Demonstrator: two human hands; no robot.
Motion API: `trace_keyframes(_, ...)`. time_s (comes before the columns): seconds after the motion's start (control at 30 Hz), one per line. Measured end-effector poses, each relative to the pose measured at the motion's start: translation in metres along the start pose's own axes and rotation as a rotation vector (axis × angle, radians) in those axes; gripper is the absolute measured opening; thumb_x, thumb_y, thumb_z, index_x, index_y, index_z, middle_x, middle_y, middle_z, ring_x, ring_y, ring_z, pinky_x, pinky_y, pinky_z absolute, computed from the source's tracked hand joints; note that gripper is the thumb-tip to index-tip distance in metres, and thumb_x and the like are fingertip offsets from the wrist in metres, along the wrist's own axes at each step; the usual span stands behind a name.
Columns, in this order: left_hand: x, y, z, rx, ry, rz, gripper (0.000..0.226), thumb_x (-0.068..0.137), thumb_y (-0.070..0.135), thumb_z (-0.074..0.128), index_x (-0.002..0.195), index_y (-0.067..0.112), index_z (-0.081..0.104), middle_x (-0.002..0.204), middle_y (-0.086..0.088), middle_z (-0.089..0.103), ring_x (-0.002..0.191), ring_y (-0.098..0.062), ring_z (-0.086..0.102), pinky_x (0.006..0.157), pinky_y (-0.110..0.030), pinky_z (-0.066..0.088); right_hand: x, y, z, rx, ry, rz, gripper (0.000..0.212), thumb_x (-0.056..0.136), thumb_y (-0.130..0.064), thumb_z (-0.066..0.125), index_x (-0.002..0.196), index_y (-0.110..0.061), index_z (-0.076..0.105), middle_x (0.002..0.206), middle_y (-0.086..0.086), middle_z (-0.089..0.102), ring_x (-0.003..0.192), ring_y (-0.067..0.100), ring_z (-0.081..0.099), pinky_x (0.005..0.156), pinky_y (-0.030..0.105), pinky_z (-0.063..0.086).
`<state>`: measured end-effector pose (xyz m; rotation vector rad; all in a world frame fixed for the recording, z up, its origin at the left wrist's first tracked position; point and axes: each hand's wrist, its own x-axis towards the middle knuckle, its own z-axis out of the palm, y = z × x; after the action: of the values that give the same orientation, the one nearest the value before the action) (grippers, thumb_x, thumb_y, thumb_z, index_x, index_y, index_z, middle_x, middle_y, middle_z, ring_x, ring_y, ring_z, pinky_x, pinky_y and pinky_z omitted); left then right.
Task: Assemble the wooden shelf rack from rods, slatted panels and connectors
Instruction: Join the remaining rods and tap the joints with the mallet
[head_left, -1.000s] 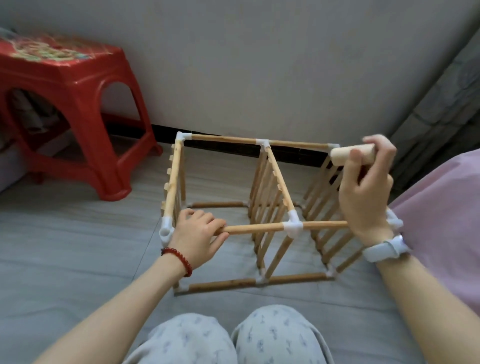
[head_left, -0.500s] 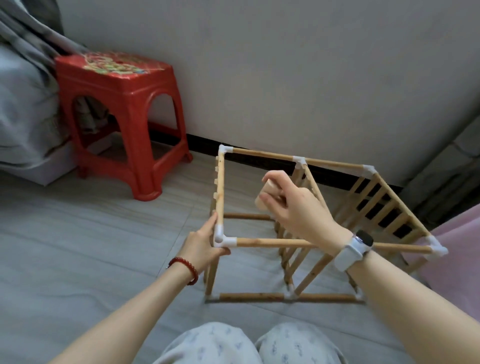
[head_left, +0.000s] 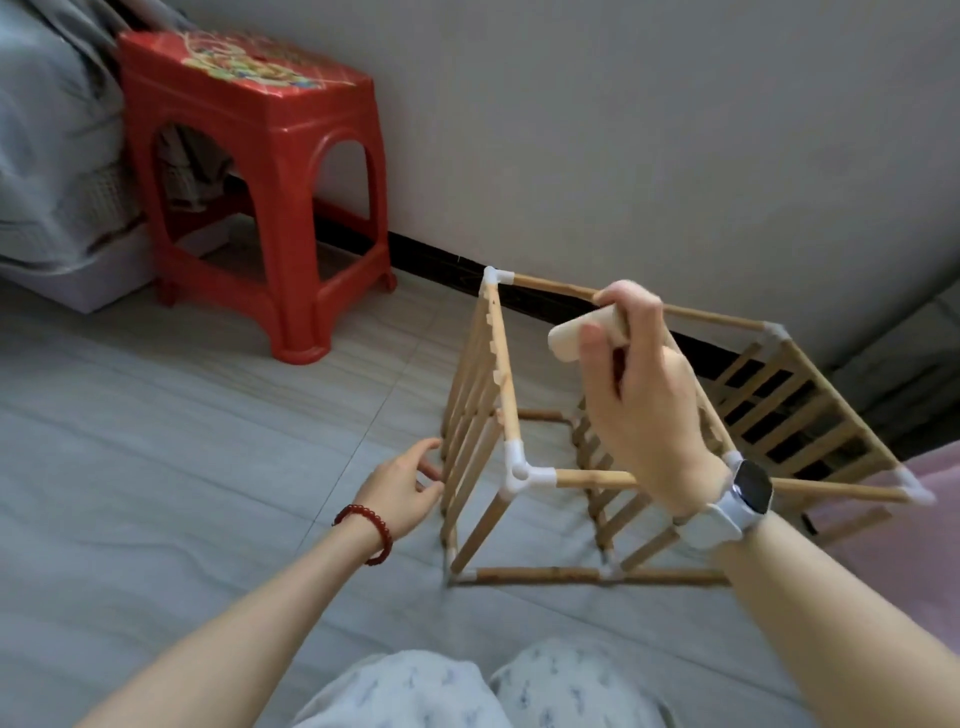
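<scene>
The left hand (head_left: 402, 486) rests loosely open against the outer slats of the rack's (head_left: 675, 452) left slatted panel (head_left: 475, 415), gripping nothing. To its right, the near-left corner connector (head_left: 519, 470) stands proud. Above and right of it, the right hand (head_left: 641, 400) grips a short wooden dowel (head_left: 569, 338), long axis level, blunt end pointing left; this hand looks likelier to strike the connector.

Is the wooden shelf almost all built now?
Nearly. The shelf rack already stands as a box on the floor, its rods joined by white connectors, with three slatted panels in place. The right hand grips a thick wooden peg above it. The left hand touches the left panel. What is left is unclear.
</scene>
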<state>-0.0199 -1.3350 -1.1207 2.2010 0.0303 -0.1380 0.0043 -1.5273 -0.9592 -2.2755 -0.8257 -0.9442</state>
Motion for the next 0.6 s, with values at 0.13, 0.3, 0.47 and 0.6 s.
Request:
trace_keyframes(0.13,-0.001,0.000,-0.004,0.002,0.022,-0.018,0.046,0.091,0.020,0.052,0.136,0.023,0.040,0.096,0.016,0.056,0.079,-0.011,0.062,0.079,-0.031,0.051,-0.056,-0.024,0.024,-0.202,-0.617,0.205,0.028,0.100,-0.037,0.030,0.120,-0.018,0.031,0.069,-0.008,0.052,0.059,0.024,0.062,0.053,0.037,0.051)
trace_keyframes(0.3,0.006,0.002,-0.019,0.045,0.040,-0.045,0.041,0.094,0.022,0.047,0.135,0.020,0.041,0.102,0.009,0.055,0.086,-0.016,0.062,0.078,-0.034,0.051,-0.010,-0.006,0.015,0.004,-0.204,0.082,0.025,0.096,-0.039,0.035,0.113,-0.020,0.032,0.059,-0.006,0.048,0.042,0.011,0.052,0.038,0.026,0.045)
trace_keyframes(0.47,0.018,0.013,-0.031,0.054,0.074,-0.050,0.033,0.094,0.021,0.046,0.127,0.018,0.051,0.110,0.002,0.061,0.092,-0.015,0.060,0.083,-0.029,0.048,-0.035,-0.006,0.023,-0.117,-0.716,0.151,0.022,0.096,-0.039,0.036,0.113,-0.025,0.033,0.061,-0.006,0.054,0.051,0.014,0.058,0.047,0.028,0.047)
trace_keyframes(0.6,0.050,0.037,-0.042,0.095,0.129,0.041,0.026,0.095,0.019,0.046,0.117,0.016,0.059,0.116,-0.001,0.061,0.095,-0.010,0.054,0.085,-0.022,0.043,-0.010,0.041,0.029,0.018,-0.579,0.422,0.025,0.097,-0.037,0.038,0.121,-0.033,0.031,0.067,-0.011,0.055,0.052,0.008,0.057,0.047,0.022,0.045)
